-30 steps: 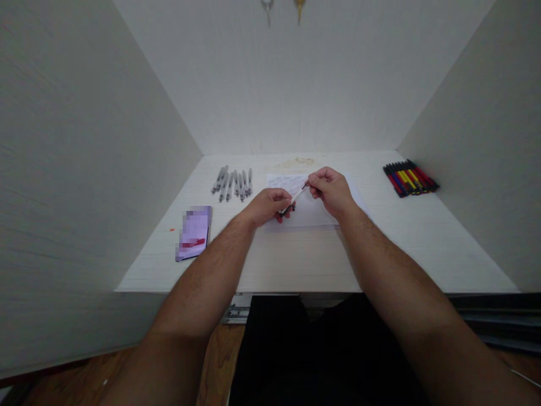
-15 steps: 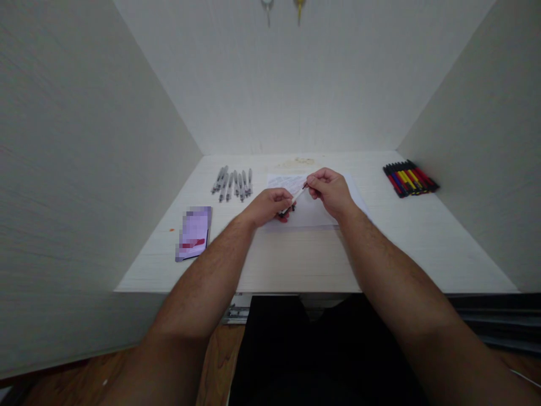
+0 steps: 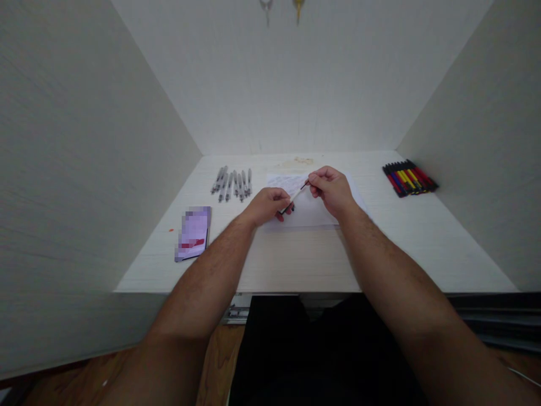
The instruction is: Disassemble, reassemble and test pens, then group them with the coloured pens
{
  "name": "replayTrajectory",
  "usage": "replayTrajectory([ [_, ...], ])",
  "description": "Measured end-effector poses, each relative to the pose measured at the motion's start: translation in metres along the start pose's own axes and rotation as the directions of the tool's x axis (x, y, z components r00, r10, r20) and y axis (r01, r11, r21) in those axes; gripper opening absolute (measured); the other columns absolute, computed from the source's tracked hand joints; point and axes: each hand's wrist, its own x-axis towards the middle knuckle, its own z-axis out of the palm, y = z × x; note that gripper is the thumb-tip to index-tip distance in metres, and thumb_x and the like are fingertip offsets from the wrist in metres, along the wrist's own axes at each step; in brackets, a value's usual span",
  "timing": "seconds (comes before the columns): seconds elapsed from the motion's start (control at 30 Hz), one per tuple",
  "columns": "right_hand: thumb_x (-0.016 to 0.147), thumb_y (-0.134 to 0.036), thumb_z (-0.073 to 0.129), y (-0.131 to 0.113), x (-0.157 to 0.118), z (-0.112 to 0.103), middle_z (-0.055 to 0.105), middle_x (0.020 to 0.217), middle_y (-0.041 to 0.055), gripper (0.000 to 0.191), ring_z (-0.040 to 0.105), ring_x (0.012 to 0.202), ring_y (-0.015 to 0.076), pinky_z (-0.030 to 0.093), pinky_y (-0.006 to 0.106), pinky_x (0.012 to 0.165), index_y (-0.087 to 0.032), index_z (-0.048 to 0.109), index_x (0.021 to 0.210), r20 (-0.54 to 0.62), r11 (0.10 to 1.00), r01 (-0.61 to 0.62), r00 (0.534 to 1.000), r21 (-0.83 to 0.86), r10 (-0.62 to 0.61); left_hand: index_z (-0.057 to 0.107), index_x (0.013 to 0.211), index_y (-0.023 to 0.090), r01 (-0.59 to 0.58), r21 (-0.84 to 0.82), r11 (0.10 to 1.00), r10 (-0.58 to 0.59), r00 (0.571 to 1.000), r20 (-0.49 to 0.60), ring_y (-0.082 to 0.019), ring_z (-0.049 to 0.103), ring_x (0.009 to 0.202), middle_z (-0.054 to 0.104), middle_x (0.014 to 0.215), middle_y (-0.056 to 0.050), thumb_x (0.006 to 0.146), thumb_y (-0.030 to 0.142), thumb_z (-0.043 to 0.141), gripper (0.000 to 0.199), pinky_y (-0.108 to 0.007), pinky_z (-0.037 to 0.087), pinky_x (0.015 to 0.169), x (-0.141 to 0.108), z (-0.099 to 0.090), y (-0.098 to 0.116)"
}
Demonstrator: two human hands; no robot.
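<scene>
Head view: a white desk (image 3: 296, 265), boxed in by pale panels on the left, right and back, is seen from above, and both bare forearms are stretched out over it toward the middle. A thin pen refill (image 3: 298, 193), white along its length with a dark tip at the far end, is held slantwise between the two hands, just above a sheet of paper (image 3: 315, 211) that is lying flat at the centre of the desk and is scribbled on at its far left corner. The left hand (image 3: 268, 206) is curled closed around the near, lower end of the refill, where a dark piece with a touch of red is gripped under the fingers; what that piece is cannot be told at this size. The right hand (image 3: 332, 190) is pinched shut on the far, upper end, thumb and fingertips pressed together at the tip. To the left of the paper, a loose row of grey pens (image 3: 232, 183) is laid out, well apart from the hands. Nearer the left front edge, a phone (image 3: 193, 232) is lying face up. Far off to the right, close to the side panel, a bundle of coloured pens (image 3: 409, 178) in black, red, yellow and blue is set down together.
</scene>
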Motion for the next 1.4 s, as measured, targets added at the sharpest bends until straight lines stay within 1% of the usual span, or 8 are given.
replayTrajectory([
  [0.4, 0.068, -0.033, 0.077, -0.001, -0.001, 0.001, 0.067, 0.067, -0.0013, 0.024, 0.05, 0.05, 0.0065, 0.038, 0.02, 0.046, -0.019, 0.058, 0.071, 0.001, 1.0, 0.0, 1.0, -0.024, 0.0, 0.064, 0.071, 0.013, -0.003, 0.028, 1.0, 0.003, 1.0, -0.016, -0.009, 0.051, 0.048, 0.062, 0.065, -0.002, 0.075, 0.023, 0.063, 0.011, -0.022, 0.041, 0.045, 0.0, -0.001, 0.0],
  [0.7, 0.069, -0.038, 0.078, 0.005, -0.001, 0.002, 0.065, 0.063, -0.0019, 0.026, 0.049, 0.048, 0.0067, 0.039, 0.021, 0.046, -0.019, 0.06, 0.073, 0.039, 0.998, -0.005, 0.999, -0.062, 0.007, 0.066, 0.072, 0.015, 0.022, -0.039, 0.999, -0.022, 1.0, 0.004, -0.005, 0.037, 0.04, 0.047, 0.052, 0.005, 0.07, 0.03, 0.069, 0.015, -0.022, 0.023, 0.04, 0.003, -0.003, -0.005],
  [0.87, 0.068, -0.038, 0.079, 0.003, -0.002, 0.003, 0.067, 0.066, -0.0009, 0.026, 0.05, 0.049, 0.0069, 0.04, 0.021, 0.046, -0.019, 0.063, 0.074, 0.035, 0.998, -0.022, 0.999, -0.05, 0.023, 0.067, 0.074, 0.015, 0.029, -0.065, 0.997, -0.03, 1.0, -0.006, -0.005, 0.038, 0.042, 0.052, 0.057, 0.003, 0.068, 0.029, 0.07, 0.015, -0.022, 0.025, 0.041, 0.005, -0.005, -0.009],
  [1.03, 0.073, -0.041, 0.074, 0.0, -0.003, 0.002, 0.071, 0.078, 0.0031, 0.029, 0.052, 0.053, 0.0074, 0.041, 0.022, 0.047, -0.018, 0.07, 0.09, 0.036, 0.999, -0.039, 0.999, -0.035, 0.04, 0.069, 0.076, 0.015, 0.004, -0.126, 0.992, -0.008, 0.999, -0.033, -0.007, 0.044, 0.047, 0.06, 0.067, 0.0, 0.069, 0.031, 0.07, 0.017, -0.022, 0.029, 0.042, 0.008, -0.006, -0.015],
  [1.13, 0.076, -0.039, 0.07, 0.002, -0.001, -0.001, 0.072, 0.081, 0.0048, 0.028, 0.054, 0.055, 0.0086, 0.041, 0.023, 0.049, -0.017, 0.071, 0.093, -0.006, 0.991, -0.045, 0.999, -0.127, 0.045, 0.067, 0.074, 0.015, -0.009, -0.241, 0.971, -0.013, 0.996, -0.09, -0.008, 0.05, 0.053, 0.062, 0.071, -0.001, 0.067, 0.029, 0.072, 0.016, -0.022, 0.035, 0.046, 0.009, -0.006, -0.015],
  [1.23, 0.073, -0.029, 0.07, 0.008, 0.0, -0.003, 0.07, 0.074, 0.0039, 0.023, 0.056, 0.059, 0.0111, 0.044, 0.025, 0.056, -0.015, 0.073, 0.091, -0.023, 0.902, -0.008, 1.0, -0.432, -0.002, 0.065, 0.069, 0.015, -0.021, -0.351, 0.936, -0.034, 0.988, -0.152, -0.009, 0.053, 0.059, 0.063, 0.073, -0.002, 0.065, 0.025, 0.073, 0.014, -0.021, 0.038, 0.051, 0.011, -0.007, -0.014],
  [1.33, 0.073, -0.022, 0.068, 0.012, -0.002, -0.004, 0.071, 0.077, 0.0045, 0.021, 0.061, 0.07, 0.0142, 0.047, 0.03, 0.07, -0.016, 0.076, 0.092, 0.107, 0.645, 0.11, 0.993, -0.756, -0.044, 0.061, 0.065, 0.014, -0.023, -0.398, 0.917, -0.051, 0.983, -0.175, -0.008, 0.05, 0.058, 0.065, 0.074, -0.003, 0.065, 0.021, 0.071, 0.012, -0.02, 0.035, 0.052, 0.012, -0.007, -0.013],
  [1.4, 0.075, -0.021, 0.067, 0.014, -0.003, -0.003, 0.073, 0.085, 0.0054, 0.023, 0.062, 0.077, 0.0158, 0.047, 0.031, 0.076, -0.018, 0.076, 0.095, 0.214, 0.474, 0.195, 0.977, -0.859, -0.013, 0.06, 0.064, 0.014, -0.013, -0.409, 0.912, -0.062, 0.984, -0.169, -0.008, 0.049, 0.057, 0.063, 0.071, -0.003, 0.065, 0.02, 0.07, 0.011, -0.021, 0.034, 0.052, 0.012, -0.007, -0.012],
])
